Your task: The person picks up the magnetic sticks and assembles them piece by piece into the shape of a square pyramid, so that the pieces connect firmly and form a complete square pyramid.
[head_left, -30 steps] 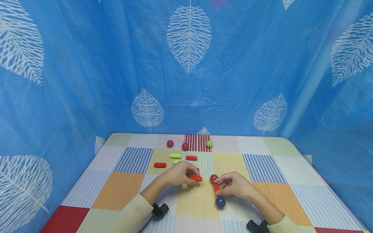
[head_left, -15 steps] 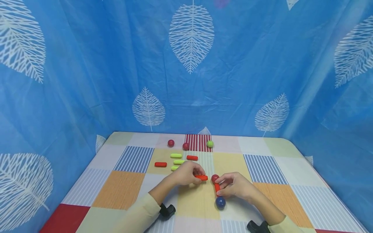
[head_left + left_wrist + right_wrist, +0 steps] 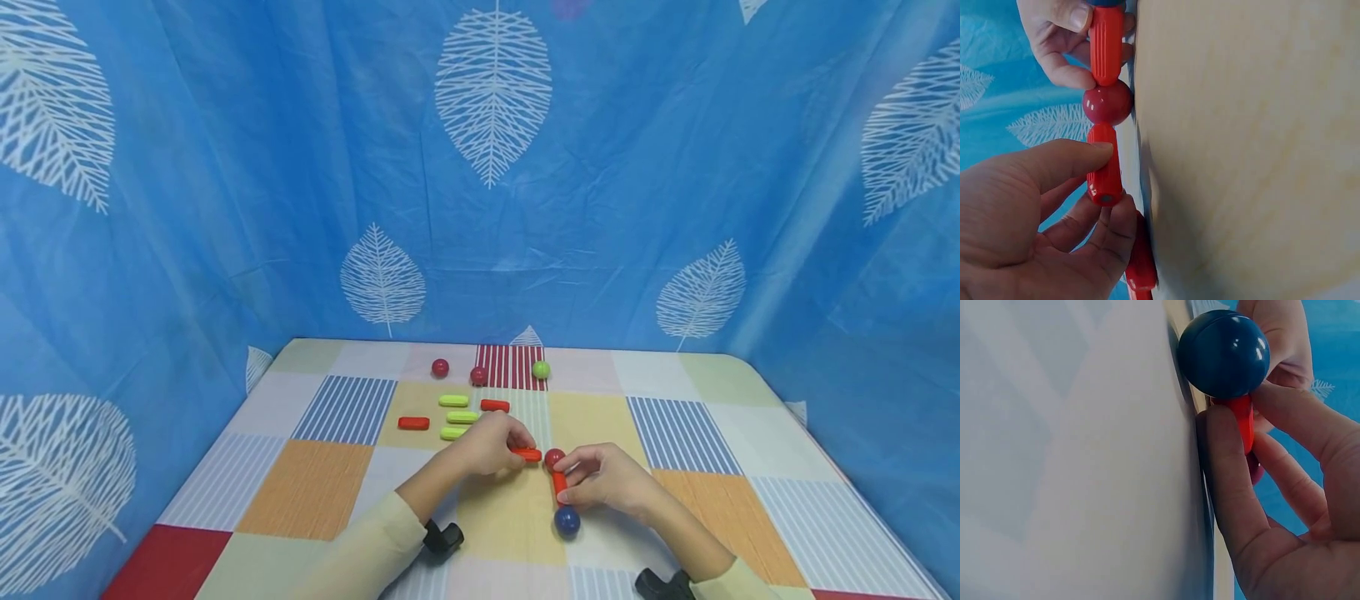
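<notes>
My left hand (image 3: 491, 446) pinches a red ridged rod (image 3: 1105, 172) between thumb and fingers. In the left wrist view, the far end of this rod meets a dark red ball (image 3: 1108, 103), though whether it is attached cannot be told. A second red rod (image 3: 560, 487) is gripped by my right hand (image 3: 609, 482), with the red ball at its far end and a larger blue ball (image 3: 1224, 354) at its near end. Fingers of the right hand cover much of that rod in the right wrist view.
Yellow-green rods (image 3: 453, 401) and loose red rods (image 3: 413, 423) lie beyond my left hand; another red rod (image 3: 1140, 256) is close under it. Farther back sit two red balls (image 3: 440, 367) and a green ball (image 3: 541, 369). A blue curtain (image 3: 600, 167) surrounds the patchwork-covered table (image 3: 315, 467).
My left hand has moved right, carrying its red rod up to the red ball. More of the yellow-green rods behind it now show. The right hand has stayed in place.
</notes>
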{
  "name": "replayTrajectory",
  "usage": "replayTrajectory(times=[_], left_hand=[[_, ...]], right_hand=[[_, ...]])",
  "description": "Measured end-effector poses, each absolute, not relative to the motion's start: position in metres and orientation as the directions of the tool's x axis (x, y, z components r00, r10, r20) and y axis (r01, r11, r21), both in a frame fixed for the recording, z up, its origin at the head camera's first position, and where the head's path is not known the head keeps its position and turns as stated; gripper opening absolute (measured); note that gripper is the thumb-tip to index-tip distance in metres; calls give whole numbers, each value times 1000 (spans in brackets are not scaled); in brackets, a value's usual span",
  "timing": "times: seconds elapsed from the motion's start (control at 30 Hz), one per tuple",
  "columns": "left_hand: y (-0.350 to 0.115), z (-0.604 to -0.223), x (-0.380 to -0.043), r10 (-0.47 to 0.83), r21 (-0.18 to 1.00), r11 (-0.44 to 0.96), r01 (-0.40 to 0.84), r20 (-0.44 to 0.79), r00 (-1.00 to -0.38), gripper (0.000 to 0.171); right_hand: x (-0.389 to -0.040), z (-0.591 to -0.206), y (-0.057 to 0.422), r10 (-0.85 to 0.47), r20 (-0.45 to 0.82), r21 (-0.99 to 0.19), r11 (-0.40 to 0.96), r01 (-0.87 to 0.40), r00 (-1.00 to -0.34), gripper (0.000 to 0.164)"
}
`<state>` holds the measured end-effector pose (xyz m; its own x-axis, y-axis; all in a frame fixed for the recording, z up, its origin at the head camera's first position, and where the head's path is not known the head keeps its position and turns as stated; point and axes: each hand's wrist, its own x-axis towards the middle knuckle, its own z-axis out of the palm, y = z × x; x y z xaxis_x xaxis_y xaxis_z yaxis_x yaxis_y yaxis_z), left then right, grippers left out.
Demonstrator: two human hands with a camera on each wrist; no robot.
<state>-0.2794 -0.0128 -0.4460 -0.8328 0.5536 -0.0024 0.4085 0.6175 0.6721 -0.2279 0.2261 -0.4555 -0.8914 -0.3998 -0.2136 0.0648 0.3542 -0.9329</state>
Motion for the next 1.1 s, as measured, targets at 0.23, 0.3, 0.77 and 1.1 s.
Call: replayTrajectory(times=[0.23, 0.3, 0.77, 1.1], left_hand=[[-6, -445, -277, 546, 669, 632, 391, -27, -837, 17], [-4, -446, -277, 547, 665, 638, 388, -36, -837, 17], [0, -445, -278, 555, 658, 647, 385, -59, -830, 17], [-2, -441, -281, 555, 668, 638, 384, -52, -830, 19]], right_hand=[[-226, -455, 226, -383, -217, -930, 362, 70, -898, 39], [-225, -454, 226, -377, -220, -930, 360, 77, -900, 39], [-223, -455, 224, -337, -249, -923, 367, 117, -908, 42], [-223, -455, 225, -343, -240, -929, 353, 112, -908, 42]])
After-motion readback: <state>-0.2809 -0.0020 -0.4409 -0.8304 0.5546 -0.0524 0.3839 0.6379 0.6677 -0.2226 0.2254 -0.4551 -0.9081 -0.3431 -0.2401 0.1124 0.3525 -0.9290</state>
